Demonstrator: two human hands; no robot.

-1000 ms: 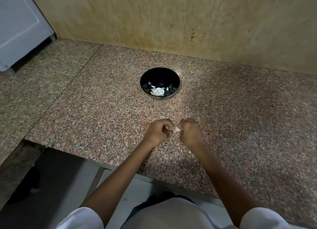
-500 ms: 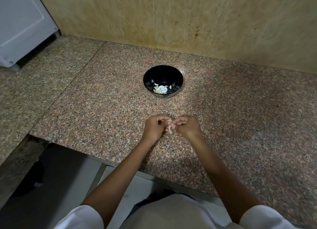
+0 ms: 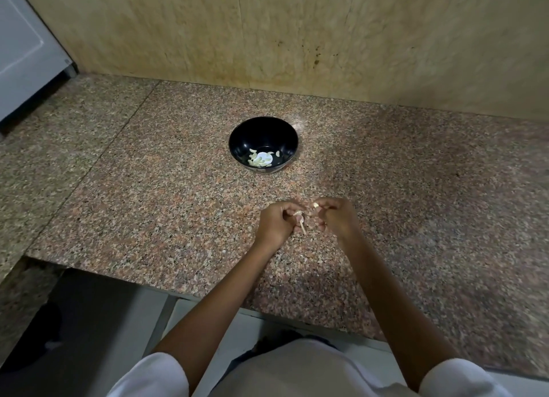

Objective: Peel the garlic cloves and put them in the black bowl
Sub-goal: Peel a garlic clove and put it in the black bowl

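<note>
At far left, cabinet (image 3: 23, 55): white, standing beside the wall (image 3: 267, 34).
Tabletop (image 3: 148, 203): speckled granite, carrying the bowl.
Bowl (image 3: 261, 133): black, upright, between the wall and the hands; peeled cloves (image 3: 261, 159) lay on its bottom.
Left hand (image 3: 276, 222): fingers curled, grasping garlic (image 3: 299, 218) whose thin stalk pointed down, above the tabletop.
Right hand (image 3: 337, 218): just beside the left, pinching a small pale clove (image 3: 315, 205) at its fingertips.

Dim, warm light; glare beside the black bowl (image 3: 263, 142); soft blur, wide-angle bending at edges
</note>
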